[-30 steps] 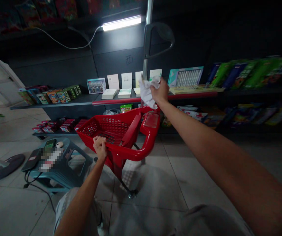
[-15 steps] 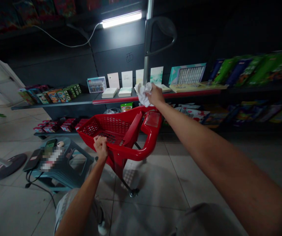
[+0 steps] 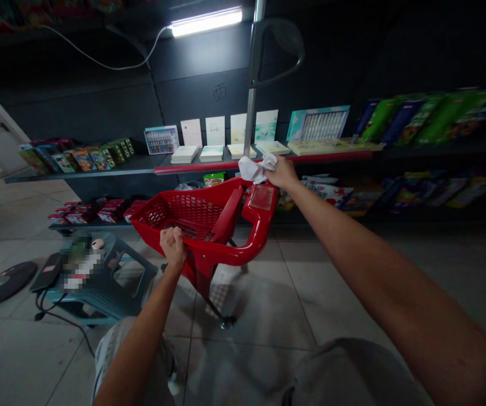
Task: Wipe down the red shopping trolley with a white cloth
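A red plastic shopping cart [image 3: 234,255] with perforated basket walls stands in front of me, its handle toward me. My left hand [image 3: 173,246] is closed around the near rim of the basket. My right hand [image 3: 282,172] grips a crumpled white cloth [image 3: 253,169] at the far end of the handle, beside the base of the metal pole [image 3: 250,121]. The pole rises from the cart's far side and carries a grey loop-shaped grip [image 3: 279,52]. Whether the cloth touches the pole or the handle I cannot tell.
A teal plastic stool [image 3: 111,282] with devices and cables stands at the left, near a round pole base [image 3: 8,285]. Behind the cart, a dark shelf [image 3: 136,163] holds books, boxes and bagged goods. A lit tube lamp [image 3: 206,22] hangs above.
My right hand and the cloth have shifted slightly right and down, and the cloth is more spread out. My left hand stays on the rim. The whole view has shifted a little.
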`<state>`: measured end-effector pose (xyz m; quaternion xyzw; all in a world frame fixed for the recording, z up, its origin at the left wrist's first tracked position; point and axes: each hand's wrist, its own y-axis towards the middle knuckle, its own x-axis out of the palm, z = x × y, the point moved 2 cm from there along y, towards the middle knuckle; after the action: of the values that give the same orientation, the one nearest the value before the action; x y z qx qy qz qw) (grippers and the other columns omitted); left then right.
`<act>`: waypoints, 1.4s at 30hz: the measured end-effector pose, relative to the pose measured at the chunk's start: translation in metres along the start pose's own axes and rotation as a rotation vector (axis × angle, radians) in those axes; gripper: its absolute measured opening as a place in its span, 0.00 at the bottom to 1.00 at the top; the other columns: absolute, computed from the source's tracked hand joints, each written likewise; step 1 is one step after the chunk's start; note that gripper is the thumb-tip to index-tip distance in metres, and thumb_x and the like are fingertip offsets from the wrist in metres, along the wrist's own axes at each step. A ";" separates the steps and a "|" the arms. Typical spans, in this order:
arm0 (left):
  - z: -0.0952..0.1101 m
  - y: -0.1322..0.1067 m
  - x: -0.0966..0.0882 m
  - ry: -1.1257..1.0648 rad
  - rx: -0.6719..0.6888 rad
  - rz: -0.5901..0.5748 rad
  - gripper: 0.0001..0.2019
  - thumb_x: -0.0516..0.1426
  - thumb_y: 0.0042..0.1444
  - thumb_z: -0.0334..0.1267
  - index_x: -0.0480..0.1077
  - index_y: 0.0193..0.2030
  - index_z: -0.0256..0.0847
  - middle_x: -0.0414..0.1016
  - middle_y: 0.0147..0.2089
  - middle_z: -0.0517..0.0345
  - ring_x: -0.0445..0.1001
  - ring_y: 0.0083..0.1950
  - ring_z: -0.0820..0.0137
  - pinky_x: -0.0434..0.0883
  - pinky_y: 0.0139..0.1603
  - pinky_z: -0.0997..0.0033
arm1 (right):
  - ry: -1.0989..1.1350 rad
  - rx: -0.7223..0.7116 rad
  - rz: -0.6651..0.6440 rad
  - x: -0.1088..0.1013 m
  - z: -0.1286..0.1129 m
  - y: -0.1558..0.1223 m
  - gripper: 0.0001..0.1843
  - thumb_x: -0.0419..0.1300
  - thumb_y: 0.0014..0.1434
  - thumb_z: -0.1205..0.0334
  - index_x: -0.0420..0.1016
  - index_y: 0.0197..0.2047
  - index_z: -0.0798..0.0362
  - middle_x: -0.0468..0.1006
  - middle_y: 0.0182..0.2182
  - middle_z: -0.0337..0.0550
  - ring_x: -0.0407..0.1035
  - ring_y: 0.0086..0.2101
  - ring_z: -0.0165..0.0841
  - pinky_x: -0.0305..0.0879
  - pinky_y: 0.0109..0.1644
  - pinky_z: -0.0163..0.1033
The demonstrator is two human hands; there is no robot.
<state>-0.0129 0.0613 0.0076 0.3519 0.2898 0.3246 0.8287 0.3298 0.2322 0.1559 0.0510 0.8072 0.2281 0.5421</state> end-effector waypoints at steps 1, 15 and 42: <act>0.000 0.000 0.000 -0.009 0.005 0.001 0.27 0.42 0.72 0.55 0.54 0.22 0.45 0.57 0.21 0.63 0.58 0.26 0.69 0.59 0.42 0.60 | 0.030 0.021 0.042 -0.002 0.000 -0.008 0.22 0.54 0.66 0.65 0.75 0.60 0.62 0.80 0.55 0.62 0.74 0.55 0.49 0.68 0.57 0.42; -0.003 0.002 0.005 -0.032 -0.022 -0.028 0.29 0.41 0.72 0.57 0.55 0.21 0.45 0.57 0.21 0.64 0.57 0.26 0.69 0.59 0.43 0.60 | 0.233 -0.141 0.321 -0.027 -0.054 -0.159 0.13 0.56 0.62 0.63 0.77 0.47 0.52 0.81 0.47 0.55 0.73 0.52 0.48 0.69 0.62 0.51; -0.021 0.022 0.008 -0.075 -0.019 -0.090 0.24 0.46 0.67 0.54 0.55 0.22 0.46 0.57 0.23 0.60 0.60 0.31 0.65 0.63 0.46 0.60 | 0.193 -0.123 0.135 -0.028 -0.019 -0.123 0.15 0.59 0.62 0.62 0.81 0.49 0.55 0.83 0.48 0.52 0.77 0.47 0.44 0.71 0.54 0.41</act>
<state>-0.0298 0.0871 0.0104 0.3425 0.2710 0.2764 0.8561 0.3442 0.1075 0.1338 0.0499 0.8348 0.3168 0.4475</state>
